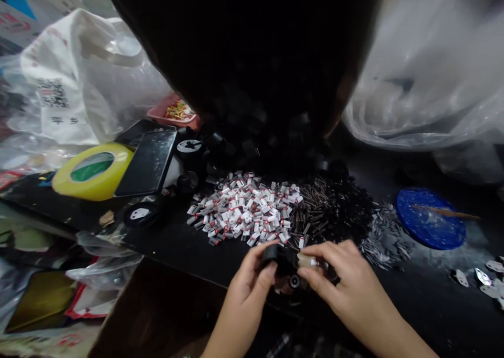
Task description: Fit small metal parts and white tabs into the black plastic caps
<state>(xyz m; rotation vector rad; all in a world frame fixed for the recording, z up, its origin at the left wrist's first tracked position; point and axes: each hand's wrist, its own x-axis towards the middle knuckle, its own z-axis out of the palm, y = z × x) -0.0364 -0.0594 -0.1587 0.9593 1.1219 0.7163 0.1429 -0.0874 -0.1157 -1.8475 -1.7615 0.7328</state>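
Note:
At the front edge of the dark table, my left hand (252, 276) is closed around a short black cylindrical part (271, 253). Thumb and fingers of my right hand (340, 269) pinch a small pale piece (309, 261) with a shiny bit, whose kind I cannot make out. The two hands are close together. Between them, lower down, shows a small black round part (294, 281) with a hole in its face. Just beyond lies a heap of small white and grey pieces with red marks (252, 208). Beside it are metal springs (315, 203) and small black parts (352, 206).
Thin silvery pieces (386, 237) lie at the right, near a blue lid (431, 219) with a thin stick on it. Flat metal plates (490, 279) are at far right. Left are a yellow tape roll (118, 164), a dark phone-like slab (147, 161) and a red tray (159, 115).

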